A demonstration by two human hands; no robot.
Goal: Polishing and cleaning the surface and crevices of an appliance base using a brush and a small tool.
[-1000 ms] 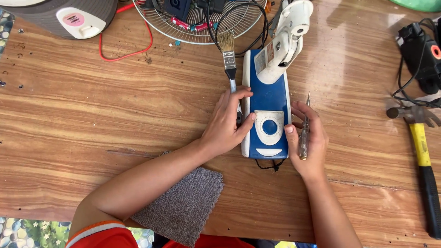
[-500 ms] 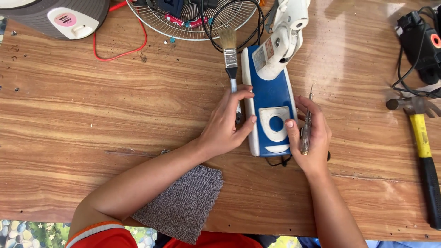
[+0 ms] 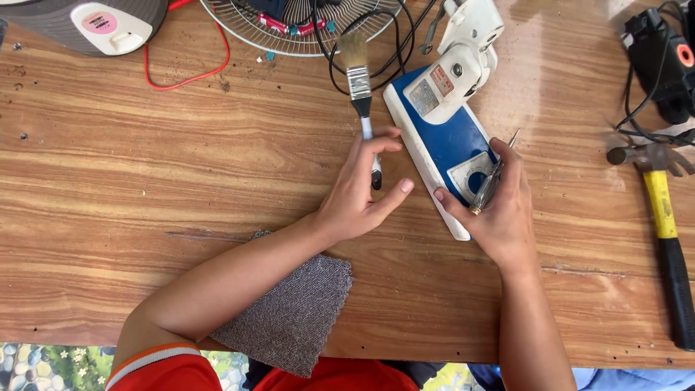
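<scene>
The left hand [image 3: 358,188] curls loosely around the handle of a small paintbrush [image 3: 360,94], fingers wrapped on the dark lower end, the pale bristles pointing away from the person toward the far edge of the table. The right hand [image 3: 499,206] grasps a slim screwdriver [image 3: 492,179] with a clear handle, held slantwise, its metal tip sticking up past the fingers; the thumb of the same hand presses the near corner of a blue and white fan base [image 3: 441,148].

That base lies flat and tilted on the wooden table [image 3: 145,181], between the two hands, touching the right hand and just beside the left fingertips. On its blue face, partly under the right hand, sits a pale square panel with a round blue dial. At its far end a white neck piece [image 3: 463,58] rises, carrying two small labels: a red-and-white rectangle near the middle and a greyish square one just below it.

Beyond the brush lies a round wire fan guard [image 3: 304,29] with black cables [image 3: 376,43] looping over it. At the far left corner stands a grey housing [image 3: 87,25] with a white oval plate and a pink round sticker; a red wire [image 3: 195,72] curls beside it. A grey woven cloth [image 3: 289,318] lies under the left forearm at the near edge. Well to the right rests a hammer [image 3: 662,232] with a yellow and black handle, and a black tool [image 3: 662,65] with an orange spot above it.
</scene>
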